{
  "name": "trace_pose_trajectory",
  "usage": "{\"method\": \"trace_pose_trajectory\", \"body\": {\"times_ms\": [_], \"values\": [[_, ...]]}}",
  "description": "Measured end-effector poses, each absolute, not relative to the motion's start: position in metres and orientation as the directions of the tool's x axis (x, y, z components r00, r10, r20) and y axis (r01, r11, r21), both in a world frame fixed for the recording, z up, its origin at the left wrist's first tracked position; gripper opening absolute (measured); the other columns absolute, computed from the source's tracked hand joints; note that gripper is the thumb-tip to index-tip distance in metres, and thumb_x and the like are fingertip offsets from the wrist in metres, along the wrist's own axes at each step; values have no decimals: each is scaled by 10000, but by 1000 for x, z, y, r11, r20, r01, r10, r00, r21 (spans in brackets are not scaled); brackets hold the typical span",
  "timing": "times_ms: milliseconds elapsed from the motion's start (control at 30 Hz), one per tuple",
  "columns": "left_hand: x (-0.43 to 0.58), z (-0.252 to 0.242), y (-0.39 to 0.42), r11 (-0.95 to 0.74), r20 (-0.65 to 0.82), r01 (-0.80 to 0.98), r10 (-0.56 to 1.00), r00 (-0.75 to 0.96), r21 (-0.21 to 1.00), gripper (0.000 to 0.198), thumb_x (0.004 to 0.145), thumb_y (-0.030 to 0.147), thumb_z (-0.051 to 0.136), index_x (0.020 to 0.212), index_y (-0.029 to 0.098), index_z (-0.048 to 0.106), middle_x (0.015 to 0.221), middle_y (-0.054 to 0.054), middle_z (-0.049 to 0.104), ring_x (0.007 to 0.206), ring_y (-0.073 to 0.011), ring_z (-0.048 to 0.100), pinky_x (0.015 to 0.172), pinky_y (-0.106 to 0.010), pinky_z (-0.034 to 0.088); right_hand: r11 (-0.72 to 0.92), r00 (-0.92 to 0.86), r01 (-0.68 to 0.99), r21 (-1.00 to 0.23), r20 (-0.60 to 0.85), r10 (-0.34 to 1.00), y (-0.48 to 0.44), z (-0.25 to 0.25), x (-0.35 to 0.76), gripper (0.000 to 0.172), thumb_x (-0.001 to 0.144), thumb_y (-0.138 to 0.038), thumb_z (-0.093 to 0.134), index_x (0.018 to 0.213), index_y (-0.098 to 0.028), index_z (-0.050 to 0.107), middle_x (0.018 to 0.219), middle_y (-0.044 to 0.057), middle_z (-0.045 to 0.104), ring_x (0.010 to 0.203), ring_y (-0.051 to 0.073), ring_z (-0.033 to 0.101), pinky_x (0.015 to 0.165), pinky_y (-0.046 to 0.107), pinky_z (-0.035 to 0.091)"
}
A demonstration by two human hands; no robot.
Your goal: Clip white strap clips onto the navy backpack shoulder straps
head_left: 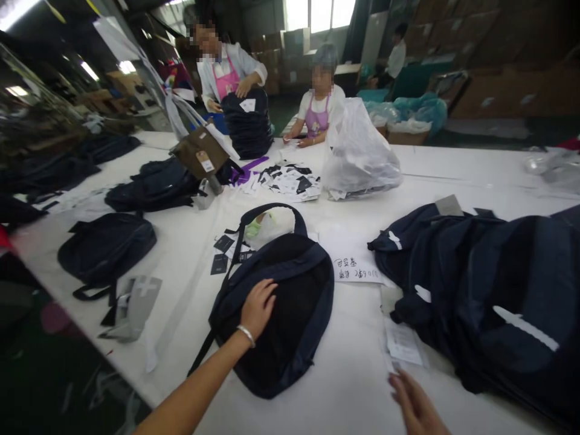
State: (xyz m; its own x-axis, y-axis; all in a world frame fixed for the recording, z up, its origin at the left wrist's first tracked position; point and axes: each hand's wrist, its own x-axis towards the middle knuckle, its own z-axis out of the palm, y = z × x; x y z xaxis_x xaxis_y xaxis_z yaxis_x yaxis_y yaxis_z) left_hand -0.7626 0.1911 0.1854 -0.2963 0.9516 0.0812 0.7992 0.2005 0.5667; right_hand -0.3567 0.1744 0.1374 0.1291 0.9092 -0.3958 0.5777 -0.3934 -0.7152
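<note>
A dark navy and black backpack [294,302] lies on the white table in front of me, its strap loop pointing away. My left hand [259,308], with a silver bracelet at the wrist, rests flat on it, fingers stretched out. At the lower right edge, my right hand [414,402] is partly cut off by the frame. Its fingers are extended beside a clear plastic sleeve [403,344] with white paper in it; I see nothing held between them. Right of that sleeve, several navy backpacks [480,272] with white tags lie in an overlapping row.
Dark cards [219,264] and a handwritten sheet [357,270] lie past the backpack. Farther off are a heap of tags [290,181] and a white plastic bag [357,151]. Two co-workers in aprons [317,118] stand across the table [181,302], one behind stacked dark bags [247,127].
</note>
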Motion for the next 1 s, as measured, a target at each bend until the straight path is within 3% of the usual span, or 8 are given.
{"method": "trace_pose_trajectory", "body": {"times_ms": [100,233,433,567,733,800,900,1000], "values": [[-854,172,135,556,-37,705,796,-605,439,478,857,355,485,1285,143,484,1369,-129,471,1302,-252,377,1112,-409,267,-390,-46,499,-774,-473,880,141,121,-461,607,766,-641,435,1164,-205,576,1109,112,678,1007,284,652,848,381,536],[-910,162,108,785,-416,349,582,-699,511,707,819,448,547,1373,63,332,1263,-196,556,1168,-266,532,985,-356,405,-323,-139,442,-837,-420,897,138,117,-549,687,809,-637,373,1307,-174,470,1025,97,706,972,259,666,779,374,552],[-901,178,94,660,-458,259,703,-545,705,611,732,523,637,1173,111,537,1020,-122,681,985,-265,622,873,-347,476,-417,7,302,-857,-435,900,166,135,-559,637,716,-515,592,1236,-149,552,1036,97,703,939,258,663,810,360,529],[-875,181,44,591,-432,249,763,-480,767,682,743,545,597,1245,104,461,1091,-147,633,957,-269,631,797,-379,527,-440,115,467,-767,-441,890,157,147,-523,525,727,-394,580,1188,-141,593,1029,106,697,946,273,654,844,403,511],[-848,174,18,258,-89,564,947,-309,784,473,873,432,442,1283,195,443,1294,-119,502,1135,-240,532,878,-370,497,-153,165,740,-656,-43,985,101,168,-527,458,792,-309,513,1206,-121,575,1266,156,562,1204,300,494,1034,489,363],[-841,168,30,233,-155,624,972,-179,746,495,869,411,458,1296,162,433,1271,-144,518,1083,-244,558,865,-364,485,-68,97,691,-720,0,995,74,173,-553,409,845,-338,473,1180,-134,587,1227,140,590,1166,267,528,1028,461,383],[-834,163,55,309,-300,685,944,-137,660,571,797,377,576,1291,122,444,1088,-131,613,967,-247,596,816,-342,462,-122,-4,469,-875,-141,990,45,175,-599,397,872,-397,470,1157,-149,595,1078,116,674,1000,221,633,921,394,489],[-830,178,75,290,-369,604,929,8,743,407,732,350,652,1067,123,610,784,-52,640,766,-213,603,706,-306,445,-207,-32,281,-937,-224,974,34,182,-632,445,830,-454,541,1171,-173,595,1091,107,682,1014,229,641,928,403,493]]}}
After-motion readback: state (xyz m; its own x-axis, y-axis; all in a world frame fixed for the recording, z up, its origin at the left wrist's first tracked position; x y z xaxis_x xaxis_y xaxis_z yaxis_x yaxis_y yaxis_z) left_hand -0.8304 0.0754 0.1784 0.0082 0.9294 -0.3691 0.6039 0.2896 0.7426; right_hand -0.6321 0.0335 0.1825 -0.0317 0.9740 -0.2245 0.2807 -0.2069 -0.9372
